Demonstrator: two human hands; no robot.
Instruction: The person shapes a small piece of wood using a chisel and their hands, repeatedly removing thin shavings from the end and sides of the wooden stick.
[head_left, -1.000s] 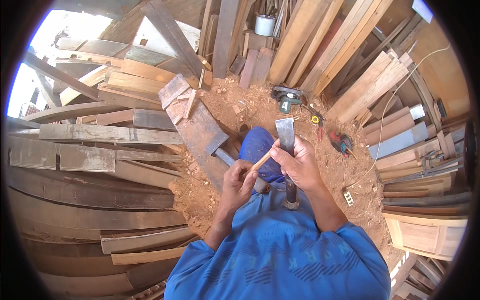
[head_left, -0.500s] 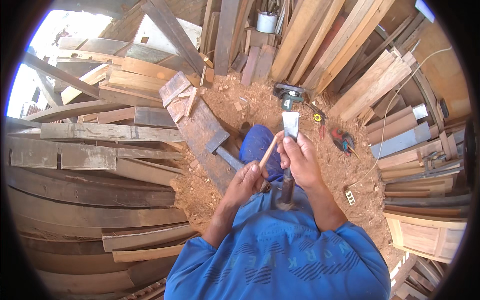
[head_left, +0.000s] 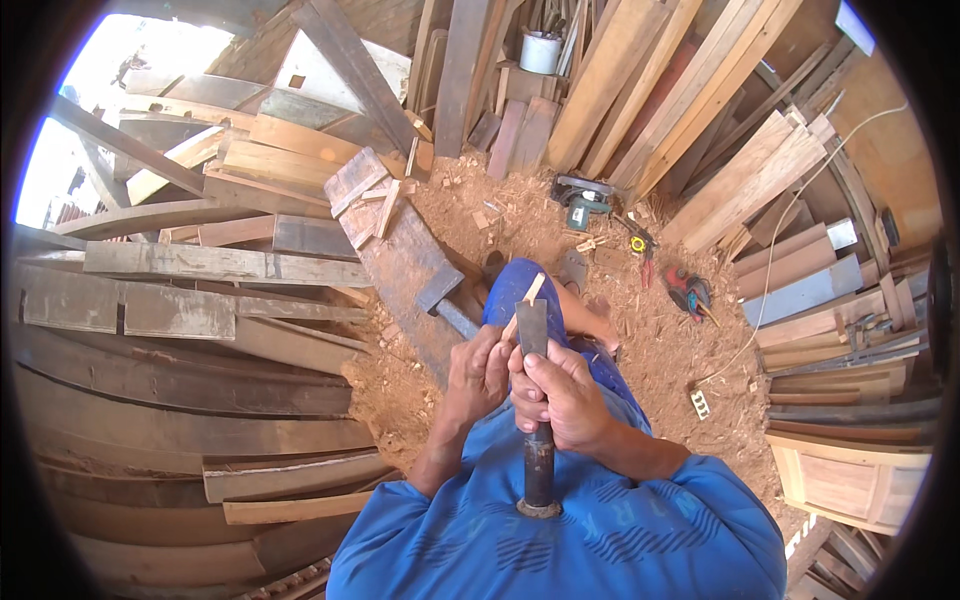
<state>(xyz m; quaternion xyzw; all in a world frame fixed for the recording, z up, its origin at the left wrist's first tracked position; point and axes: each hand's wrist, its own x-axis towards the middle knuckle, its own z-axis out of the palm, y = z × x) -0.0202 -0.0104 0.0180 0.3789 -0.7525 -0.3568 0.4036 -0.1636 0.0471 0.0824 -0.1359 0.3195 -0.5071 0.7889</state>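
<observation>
My right hand is closed around a wide chisel where its steel blade meets the dark handle. The blade points away from me, and the handle's butt end rests against the front of my blue shirt. A thin wooden stick is pinched in my left hand; its pale tip shows just past the chisel's edge, and the blade covers part of it. To the left of my knee, a hammer with a square dark head lies on a worn wooden plank.
Small wood offcuts sit at the plank's far end. Beyond my knee are a circular saw, a yellow tape measure, pliers and a red-and-black tool on the shavings. Stacked boards line the left, with more leaning behind.
The chisel has moved left and turned, its blade now dark instead of bright. My hands have come together, bringing the stick behind the blade. More of my bent leg shows.
</observation>
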